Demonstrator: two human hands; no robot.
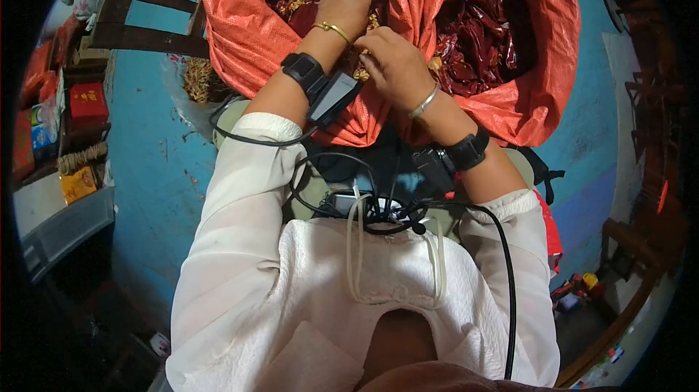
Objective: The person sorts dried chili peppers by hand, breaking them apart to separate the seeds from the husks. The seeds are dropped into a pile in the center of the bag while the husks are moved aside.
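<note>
Dried chillies (480, 35): in the orange sack (240, 28); likely light, brittle; grip by the stem.
Left hand (346, 6): your fingers curl into them, grip hidden.
Right hand (393, 61): fingers pinched together, on what unclear.

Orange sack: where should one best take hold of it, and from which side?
Probably the rolled-down rim of the sack, from outside on the left: there the cloth folds thick and lies free, while the chillies fill the middle.

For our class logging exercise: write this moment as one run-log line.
left hand: on chillies | right hand: at sack fold | grasp: unclear
</note>
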